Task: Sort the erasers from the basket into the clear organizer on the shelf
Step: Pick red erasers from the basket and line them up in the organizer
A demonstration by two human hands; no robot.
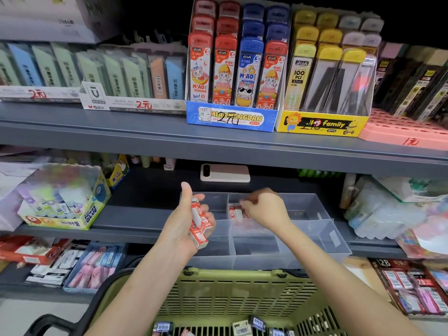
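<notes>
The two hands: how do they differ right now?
The left hand grips a bunch of red-and-white erasers, thumb up, by the left side of the clear organizer; the right hand reaches down into a rear compartment, fingers curled over red erasers lying there. Whether the right hand holds one is blurred. Both are bare and above the green basket.

blue box [231, 118]: MIAO MENGDAN | yellow box [320, 124]: family | carton [91, 212]: POWER GLUE

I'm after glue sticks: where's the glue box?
In the head view, the glue box sits at the left of the middle shelf, left of the clear organizer.
</notes>
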